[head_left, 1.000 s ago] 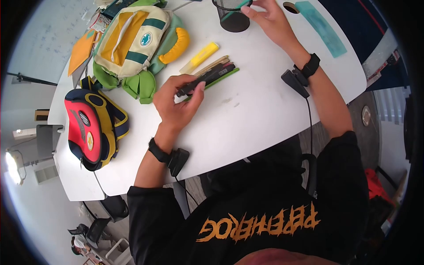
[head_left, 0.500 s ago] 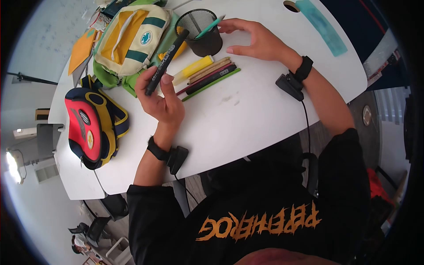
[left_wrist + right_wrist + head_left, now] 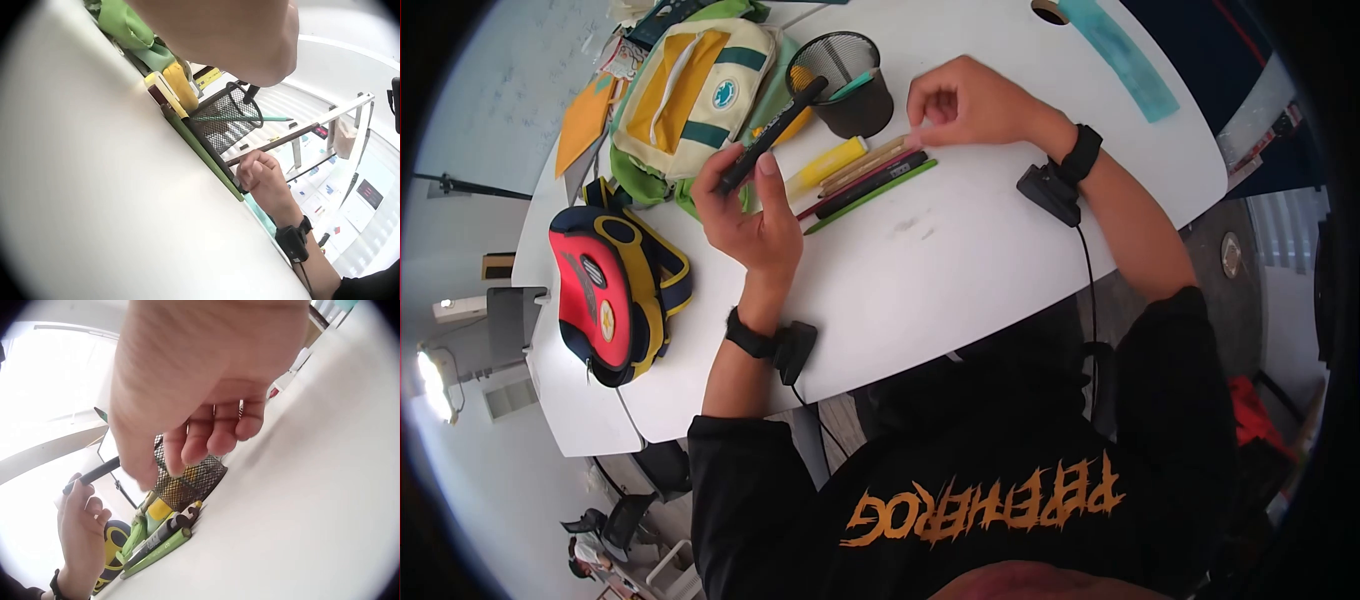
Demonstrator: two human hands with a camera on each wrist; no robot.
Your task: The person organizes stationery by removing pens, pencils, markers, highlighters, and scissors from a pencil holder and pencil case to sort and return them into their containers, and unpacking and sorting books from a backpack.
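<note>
My left hand (image 3: pixel 750 220) grips a black marker (image 3: pixel 772 130) by its lower end; its upper end overlaps the rim of a black mesh pen cup (image 3: pixel 865 108) in the head view. A teal pen (image 3: pixel 852 86) leans inside the cup. Beside it on the table lie a yellow highlighter (image 3: pixel 832 165), brown pencils (image 3: pixel 870 165), a black pen (image 3: pixel 870 188) and a green pencil (image 3: pixel 880 192), roughly side by side. My right hand (image 3: pixel 972 105) is at their right ends, fingers loosely bent, and the right wrist view shows nothing between thumb and fingers.
A green and cream backpack (image 3: pixel 745 55) stands behind the pens on the left. Nearer on the left sits a red and navy bag (image 3: pixel 595 290). A teal strip (image 3: pixel 1120 60) lies by a round hole (image 3: pixel 1050 12) at the far right of the white table (image 3: pixel 960 260).
The left hand has lifted the black marker from the group of pens. The right hand has set the mesh cup, with the teal pen in it, nearer the backpack, let go, and come down to the pencils.
</note>
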